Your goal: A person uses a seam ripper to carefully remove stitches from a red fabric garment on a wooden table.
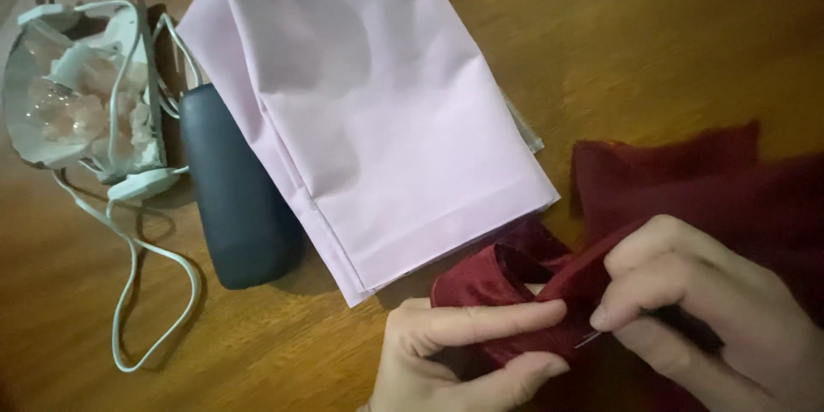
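A dark red cloth [687, 180] lies at the right of the wooden table, with a folded edge rolled up near the bottom centre. My left hand [446, 352] pinches that folded edge between thumb and forefinger. My right hand [704, 309] rests on the cloth just to the right and grips a thin silver needle [589, 339] whose tip pokes out by the fold. The fingers of both hands nearly touch.
A folded pale pink cloth [369, 103] lies at the top centre. Left of it rests a dark oblong case [236, 197]. A white corded device holding pale crystals [81, 94] sits at the far left, with its cable [163, 309] looping across the wooden table [652, 34].
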